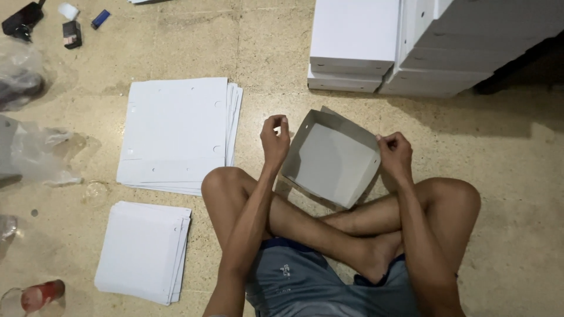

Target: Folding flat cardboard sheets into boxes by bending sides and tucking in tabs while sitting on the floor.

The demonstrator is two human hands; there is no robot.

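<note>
I sit cross-legged on the floor with a half-folded grey-white cardboard box [330, 158] resting above my shins. My left hand [275, 138] pinches the box's left wall near a small round hole. My right hand [395, 151] pinches the upper right corner of the box. The box's walls stand up and its inside faces the camera.
A large stack of flat white cardboard sheets [176, 132] lies to the left, with a smaller stack [144, 251] below it. Stacks of finished white boxes [352, 47] stand at the top right. Plastic bags [35, 152], small dark items [71, 34] and a red-ended object [41, 295] sit at the left edge.
</note>
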